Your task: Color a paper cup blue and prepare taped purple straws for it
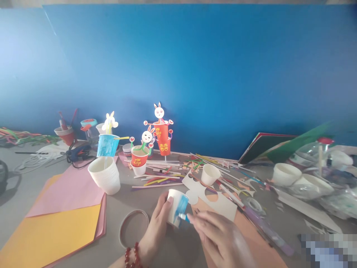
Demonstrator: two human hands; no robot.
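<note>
Holding the half-blue cup (172, 207) in the left hand (157, 219), likely to keep it still. Pinching a marker (185, 218) in the right hand (216, 231), tip against the cup.

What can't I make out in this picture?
Head view, pen: the right hand hides most of its barrel.
Head view, held cup: its far side is turned away, and the left hand covers part of the near side.
Head view, dark round thing: cut off by the left edge.
Head view, plastic bag: blur and shine hide what is inside.
Head view, lower right corner: coarse squares hide what lies there.
</note>
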